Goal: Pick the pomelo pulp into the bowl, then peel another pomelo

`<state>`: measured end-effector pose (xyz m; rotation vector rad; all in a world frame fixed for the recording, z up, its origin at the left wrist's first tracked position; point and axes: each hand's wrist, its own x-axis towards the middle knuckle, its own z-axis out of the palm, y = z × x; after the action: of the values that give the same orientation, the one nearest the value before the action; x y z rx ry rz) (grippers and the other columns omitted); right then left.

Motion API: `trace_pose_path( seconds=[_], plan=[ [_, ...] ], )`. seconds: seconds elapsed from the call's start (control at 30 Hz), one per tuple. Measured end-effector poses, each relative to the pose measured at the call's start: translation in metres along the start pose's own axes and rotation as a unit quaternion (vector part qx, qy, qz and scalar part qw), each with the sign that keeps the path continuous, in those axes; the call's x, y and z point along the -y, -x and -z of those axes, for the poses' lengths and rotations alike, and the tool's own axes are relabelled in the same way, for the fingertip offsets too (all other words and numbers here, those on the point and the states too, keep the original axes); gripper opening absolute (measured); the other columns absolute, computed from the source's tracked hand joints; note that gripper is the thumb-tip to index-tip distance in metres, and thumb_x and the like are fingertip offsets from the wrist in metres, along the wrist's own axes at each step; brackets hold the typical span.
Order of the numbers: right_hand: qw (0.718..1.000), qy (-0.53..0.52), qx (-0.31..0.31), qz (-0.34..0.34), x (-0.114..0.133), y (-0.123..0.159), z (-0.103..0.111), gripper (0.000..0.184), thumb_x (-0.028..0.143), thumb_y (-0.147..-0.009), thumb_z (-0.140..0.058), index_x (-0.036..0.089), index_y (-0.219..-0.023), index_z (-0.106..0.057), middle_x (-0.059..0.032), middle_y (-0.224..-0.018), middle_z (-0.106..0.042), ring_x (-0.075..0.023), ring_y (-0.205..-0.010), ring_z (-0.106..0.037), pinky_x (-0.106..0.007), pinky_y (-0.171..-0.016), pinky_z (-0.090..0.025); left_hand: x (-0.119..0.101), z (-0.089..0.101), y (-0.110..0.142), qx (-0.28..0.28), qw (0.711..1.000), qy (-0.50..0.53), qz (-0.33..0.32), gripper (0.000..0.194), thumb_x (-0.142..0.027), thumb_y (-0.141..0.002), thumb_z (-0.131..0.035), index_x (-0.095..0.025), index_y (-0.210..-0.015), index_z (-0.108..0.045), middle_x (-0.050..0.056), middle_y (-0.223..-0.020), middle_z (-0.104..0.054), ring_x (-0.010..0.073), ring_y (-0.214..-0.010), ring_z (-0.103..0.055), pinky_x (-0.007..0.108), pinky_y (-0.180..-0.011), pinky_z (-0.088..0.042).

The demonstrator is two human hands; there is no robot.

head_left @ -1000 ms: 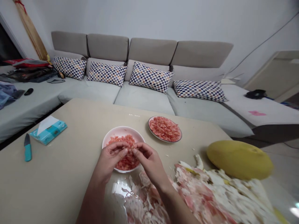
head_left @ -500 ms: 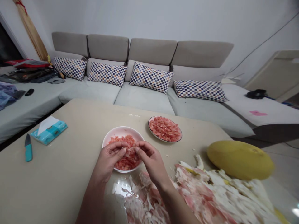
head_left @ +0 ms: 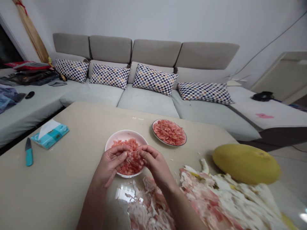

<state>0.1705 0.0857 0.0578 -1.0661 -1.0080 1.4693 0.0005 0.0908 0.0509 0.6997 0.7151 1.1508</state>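
Observation:
My left hand (head_left: 112, 163) and my right hand (head_left: 154, 163) meet above a white bowl (head_left: 110, 138) of pink pomelo pulp (head_left: 127, 144). Both are closed in a pinch, thumb against fingers, on a small piece of pomelo (head_left: 130, 155) held between them. Pale membrane shows on that piece; its exact edges blend into the pulp below. Behind the bowl, to the right, a dark-rimmed plate (head_left: 153, 132) is heaped with more pink pulp. Under and beside my right forearm lies a pile of pomelo peel and membrane (head_left: 213, 198).
A whole yellow-green pomelo (head_left: 244, 163) rests at the table's right. On the left are a teal-handled knife (head_left: 29, 153) and a blue tissue pack (head_left: 54, 135). A grey sofa (head_left: 148, 99) with checkered cushions (head_left: 154, 80) stands beyond the table (head_left: 59, 185).
My right fingers have curled in and shifted slightly over the pomelo piece. My left hand has moved a little to the left. The bowl and plate stay put.

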Motion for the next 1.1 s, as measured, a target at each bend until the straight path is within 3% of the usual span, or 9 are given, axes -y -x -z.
trace_pose_path(
  seconds=[0.17,0.27,0.37,0.43,0.57,0.83,1.1],
  plan=[
    [0.997,0.051,0.049,-0.015,0.000,0.002,0.000,0.022,0.041,-0.082,-0.067,0.020,-0.085,-0.063,0.0027,-0.067,-0.059,-0.0107,-0.057,-0.053,-0.024,-0.057,-0.047,-0.003,0.003,-0.001,0.027,0.997,0.067,0.006,0.025,-0.021,-0.068,-0.085,-0.014,-0.090,-0.075,0.004,-0.080,-0.074,0.0114,-0.076,-0.070,0.021,-0.079,-0.058],
    [0.981,0.183,0.032,0.062,-0.001,0.003,0.002,0.024,0.038,-0.085,-0.065,0.022,-0.103,-0.069,-0.0038,-0.093,-0.069,-0.0166,-0.078,-0.063,-0.031,-0.073,-0.053,-0.003,0.004,-0.001,0.023,0.997,0.068,0.005,0.023,-0.020,-0.069,-0.084,-0.014,-0.090,-0.075,0.005,-0.083,-0.074,0.0112,-0.077,-0.070,0.020,-0.079,-0.058],
    [0.951,0.270,-0.002,0.147,0.000,0.004,0.000,0.030,0.036,-0.089,-0.062,0.025,-0.116,-0.069,-0.0077,-0.123,-0.066,-0.0222,-0.108,-0.062,-0.037,-0.094,-0.049,-0.003,0.003,0.000,0.016,0.999,0.051,0.001,0.022,-0.020,-0.072,-0.083,-0.014,-0.091,-0.075,0.004,-0.086,-0.075,0.0107,-0.079,-0.070,0.020,-0.081,-0.058],
    [0.952,0.266,-0.003,0.154,0.003,0.006,-0.003,0.027,0.037,-0.092,-0.058,0.024,-0.111,-0.071,-0.0080,-0.119,-0.069,-0.0223,-0.108,-0.063,-0.038,-0.096,-0.050,-0.003,0.001,0.000,0.004,0.999,0.035,-0.002,0.022,-0.021,-0.072,-0.082,-0.014,-0.092,-0.075,0.004,-0.088,-0.075,0.0109,-0.081,-0.070,0.020,-0.083,-0.057],
    [0.957,0.249,0.006,0.150,0.003,0.009,-0.009,0.023,0.034,-0.085,-0.068,0.022,-0.104,-0.072,-0.0060,-0.103,-0.074,-0.0193,-0.088,-0.069,-0.033,-0.081,-0.055,-0.004,-0.002,0.000,-0.017,1.000,0.000,0.004,0.026,-0.025,-0.069,-0.085,-0.014,-0.090,-0.074,0.005,-0.087,-0.075,0.0125,-0.084,-0.070,0.019,-0.081,-0.056],
    [0.935,0.297,-0.018,0.192,0.005,0.011,-0.006,0.014,0.027,-0.089,-0.063,0.022,-0.089,-0.076,-0.0041,-0.088,-0.076,-0.0177,-0.076,-0.068,-0.029,-0.073,-0.053,-0.002,0.000,-0.001,-0.028,1.000,0.002,-0.003,0.028,-0.025,-0.068,-0.086,-0.014,-0.091,-0.074,0.005,-0.088,-0.075,0.0123,-0.084,-0.071,0.021,-0.083,-0.057],
    [0.920,0.336,-0.013,0.201,0.008,0.011,-0.001,0.020,0.024,-0.091,-0.058,0.024,-0.098,-0.077,-0.0055,-0.097,-0.077,-0.0206,-0.085,-0.070,-0.034,-0.081,-0.054,-0.003,0.008,-0.003,-0.030,0.998,0.054,-0.016,0.026,-0.023,-0.069,-0.085,-0.015,-0.091,-0.074,0.003,-0.081,-0.075,0.0119,-0.079,-0.071,0.020,-0.081,-0.058]
  ],
)
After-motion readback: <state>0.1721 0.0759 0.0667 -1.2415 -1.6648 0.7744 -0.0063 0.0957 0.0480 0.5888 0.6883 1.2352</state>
